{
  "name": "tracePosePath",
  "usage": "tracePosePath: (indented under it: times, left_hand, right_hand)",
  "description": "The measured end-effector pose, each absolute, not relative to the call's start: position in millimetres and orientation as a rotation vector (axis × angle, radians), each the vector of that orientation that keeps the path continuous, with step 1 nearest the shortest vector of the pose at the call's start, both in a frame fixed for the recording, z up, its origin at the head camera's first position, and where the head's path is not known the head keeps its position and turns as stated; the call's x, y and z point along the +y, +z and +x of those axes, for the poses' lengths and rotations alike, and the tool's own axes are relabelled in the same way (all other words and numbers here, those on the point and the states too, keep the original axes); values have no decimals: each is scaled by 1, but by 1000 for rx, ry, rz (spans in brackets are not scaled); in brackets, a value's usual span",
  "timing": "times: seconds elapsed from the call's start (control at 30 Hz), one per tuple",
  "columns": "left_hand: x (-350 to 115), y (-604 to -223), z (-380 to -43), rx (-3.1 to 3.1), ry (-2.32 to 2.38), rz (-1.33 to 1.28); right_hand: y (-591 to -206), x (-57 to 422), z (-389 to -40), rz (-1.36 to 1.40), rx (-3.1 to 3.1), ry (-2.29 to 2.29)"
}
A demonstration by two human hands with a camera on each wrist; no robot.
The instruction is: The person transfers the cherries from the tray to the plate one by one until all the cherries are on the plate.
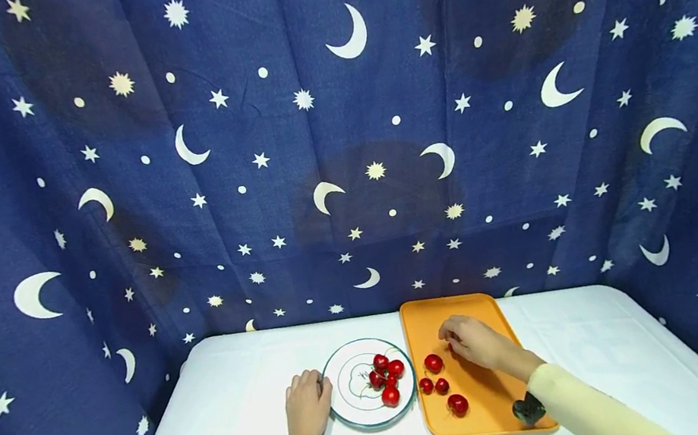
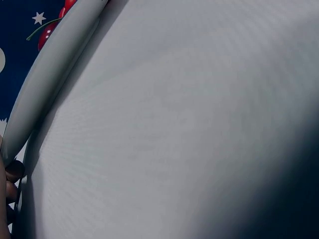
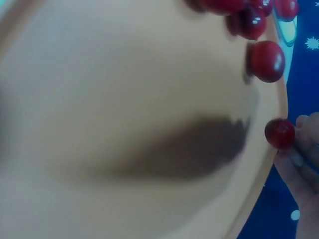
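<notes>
My right hand [image 1: 475,342] is raised over the far part of the orange tray [image 1: 492,409]. Its thumb and fingertips pinch a dark red cherry [image 3: 280,133], mostly hidden by the hand from above. Several other cherries [image 1: 458,405] lie in the tray's left half. At the left edge of the white plate [image 1: 343,391] with a green rim, my left hand [image 1: 308,407] holds the rim, fingertips curled at its underside in the left wrist view. A small pile of red cherries [image 1: 390,395] sits on the plate's right side, and one green stem shows.
Tray and plate stand side by side on a white-covered table [image 1: 237,421], the tray on the right. Behind the table hangs a dark blue curtain [image 1: 264,208] with moons and stars. Black wrist devices [image 1: 529,409] are worn on both arms.
</notes>
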State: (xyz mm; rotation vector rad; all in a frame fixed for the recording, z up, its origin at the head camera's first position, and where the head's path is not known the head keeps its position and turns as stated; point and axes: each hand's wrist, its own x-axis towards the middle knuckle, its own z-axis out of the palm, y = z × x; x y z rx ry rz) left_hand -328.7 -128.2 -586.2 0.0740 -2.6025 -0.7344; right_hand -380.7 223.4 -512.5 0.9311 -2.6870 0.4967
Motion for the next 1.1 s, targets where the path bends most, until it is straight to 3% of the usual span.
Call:
tracePosePath:
  times: [0.53,1.1]
  left_hand:
    - [-127,-589,-332,-2578,-739,68]
    - [-129,-593,-333,-2578,-751,57]
  right_hand:
    - [-491,176,-384,854,-2689,476]
    - [-502,138,-381,997,-2573,502]
